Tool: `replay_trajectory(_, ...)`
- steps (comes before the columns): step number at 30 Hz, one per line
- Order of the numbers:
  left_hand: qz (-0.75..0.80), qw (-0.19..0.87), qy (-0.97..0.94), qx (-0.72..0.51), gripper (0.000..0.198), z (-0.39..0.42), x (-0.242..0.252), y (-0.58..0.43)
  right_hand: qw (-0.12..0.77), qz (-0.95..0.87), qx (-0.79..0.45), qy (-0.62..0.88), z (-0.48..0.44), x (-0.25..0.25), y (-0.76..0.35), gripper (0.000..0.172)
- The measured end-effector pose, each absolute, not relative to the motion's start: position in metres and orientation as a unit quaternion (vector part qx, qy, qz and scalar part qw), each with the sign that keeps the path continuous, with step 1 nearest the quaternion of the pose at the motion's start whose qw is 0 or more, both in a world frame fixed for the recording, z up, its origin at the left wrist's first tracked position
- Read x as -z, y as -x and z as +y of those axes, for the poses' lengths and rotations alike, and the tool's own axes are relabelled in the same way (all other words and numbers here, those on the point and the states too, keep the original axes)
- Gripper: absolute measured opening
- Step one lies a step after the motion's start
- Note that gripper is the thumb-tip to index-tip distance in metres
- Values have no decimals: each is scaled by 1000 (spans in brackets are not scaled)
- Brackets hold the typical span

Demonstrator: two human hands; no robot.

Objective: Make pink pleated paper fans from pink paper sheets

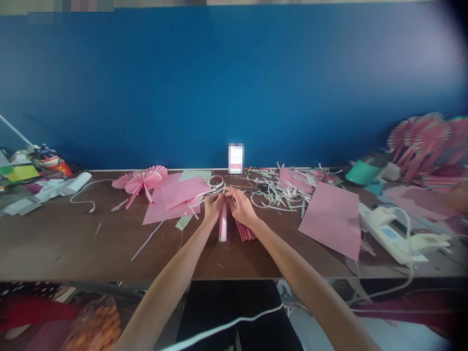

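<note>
At the middle of the table, my left hand (213,205) pinches the far end of a pleated pink paper strip (223,226), folded narrow with a pale stripe along it. My right hand (241,204) is curled in close beside it, its fingertips meeting at the same end of the strip. What those fingertips pinch is too small to make out. Under my right wrist lies a second pleated pink paper (245,233), its folds fanned toward me. Flat pink sheets (186,191) lie left of my hands, and finished pink paper fans (146,181) rest beyond them.
A tangle of white paper strips (281,192) lies right of my hands. Further right are a pink sheet (332,217), a white power strip (389,234) with cords and a green container (361,170). A blue partition (219,87) stands behind. Another person's blurred hand (457,200) shows at far right.
</note>
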State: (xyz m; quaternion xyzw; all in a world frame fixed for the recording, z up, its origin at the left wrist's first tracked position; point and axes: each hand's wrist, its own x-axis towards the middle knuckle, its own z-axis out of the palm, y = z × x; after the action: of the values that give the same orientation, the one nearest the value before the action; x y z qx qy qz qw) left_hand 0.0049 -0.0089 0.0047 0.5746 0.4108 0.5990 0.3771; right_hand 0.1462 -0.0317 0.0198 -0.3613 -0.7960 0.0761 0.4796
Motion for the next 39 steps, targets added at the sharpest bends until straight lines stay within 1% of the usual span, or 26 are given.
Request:
replay_trajectory(8,396,388,-600,-577,27,-7,-5,-3,444,-818,-75,357,-33,-26,-150,59)
replay_trajectory(13,407,383,-602,-570,27,-6,-5,-2,425,-827,-55,364,-32,-25,-151,56)
replay_trajectory(24,387,404,-601,-572,30,-5,-4,-3,413,-834,-53,361,-32,-26,-152,59)
replay_trajectory(29,393,392,-615,-560,31,-5,-4,-3,404,-839,-41,362,-31,-25,-152,55)
replay_trajectory(39,389,378,-626,-560,28,-6,-4,-2,424,-827,-43,366,-29,-20,-152,55)
